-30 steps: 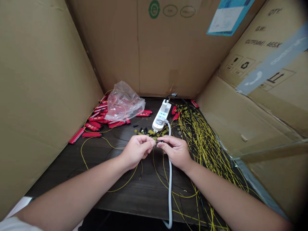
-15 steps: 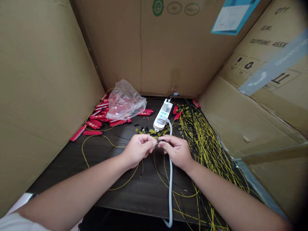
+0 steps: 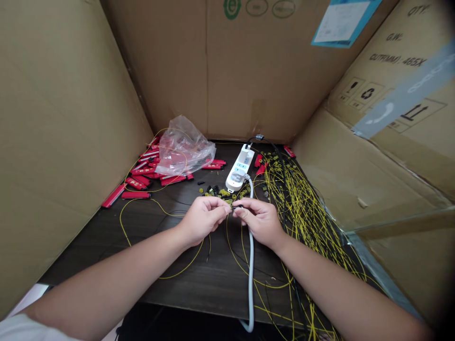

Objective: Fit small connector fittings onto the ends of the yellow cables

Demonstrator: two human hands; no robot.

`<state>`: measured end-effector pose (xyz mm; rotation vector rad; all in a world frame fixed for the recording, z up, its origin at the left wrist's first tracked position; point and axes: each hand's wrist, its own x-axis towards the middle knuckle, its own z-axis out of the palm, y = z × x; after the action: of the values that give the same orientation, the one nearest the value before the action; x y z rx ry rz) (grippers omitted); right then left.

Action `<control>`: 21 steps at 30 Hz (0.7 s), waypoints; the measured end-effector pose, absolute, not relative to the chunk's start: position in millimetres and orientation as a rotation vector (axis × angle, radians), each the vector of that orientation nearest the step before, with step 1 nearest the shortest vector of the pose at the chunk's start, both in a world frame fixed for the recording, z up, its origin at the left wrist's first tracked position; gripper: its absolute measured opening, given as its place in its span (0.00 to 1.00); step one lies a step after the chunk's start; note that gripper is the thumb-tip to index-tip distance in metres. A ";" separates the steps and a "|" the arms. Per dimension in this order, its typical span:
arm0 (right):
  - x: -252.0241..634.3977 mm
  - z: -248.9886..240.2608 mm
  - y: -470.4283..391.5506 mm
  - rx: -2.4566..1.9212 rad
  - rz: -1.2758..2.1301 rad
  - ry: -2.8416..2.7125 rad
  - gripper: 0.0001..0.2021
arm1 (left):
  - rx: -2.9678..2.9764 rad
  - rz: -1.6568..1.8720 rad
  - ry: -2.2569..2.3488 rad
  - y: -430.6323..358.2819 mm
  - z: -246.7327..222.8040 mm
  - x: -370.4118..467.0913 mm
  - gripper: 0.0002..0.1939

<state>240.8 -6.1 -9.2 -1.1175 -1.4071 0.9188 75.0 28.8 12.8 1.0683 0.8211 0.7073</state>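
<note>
Over the middle of the dark table (image 3: pixel 199 289), my two hands meet almost fingertip to fingertip. My right hand (image 3: pixel 261 219) pinches a small black piece (image 3: pixel 237 206) between thumb and forefinger. Thumb and forefinger of my left hand (image 3: pixel 206 218) are pressed together at that piece's left end; whatever they grip is too small to make out. Thin yellow wires (image 3: pixel 185 271) loop over the table beneath both hands. Just beyond the fingertips lie small yellow and black parts (image 3: pixel 223 193).
A white power strip (image 3: pixel 240 168) with a thick white cable (image 3: pixel 251 279) stands behind my hands. Red packets (image 3: pixel 137 194) and a clear plastic bag (image 3: pixel 185 149) lie back left. Tangled yellow wires (image 3: pixel 309 208) cover the right. Cardboard walls (image 3: pixel 170 71) surround the table.
The view has shifted very slightly. Both hands keep nearly the same pose, fingertips together at the black piece.
</note>
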 end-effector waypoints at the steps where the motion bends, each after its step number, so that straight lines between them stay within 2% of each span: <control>1: 240.8 -8.4 -6.2 -1.117 0.932 -1.406 0.10 | 1.069 0.706 0.820 28.8 13.2 74.9 0.13; 21: 241.1 -3.4 -7.2 -1.077 1.035 -1.389 0.09 | 1.002 0.635 0.794 31.9 20.4 72.7 0.12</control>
<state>241.1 -7.2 -3.4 -1.0773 -1.3890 1.0352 72.7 31.9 20.4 1.0024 0.7941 0.6352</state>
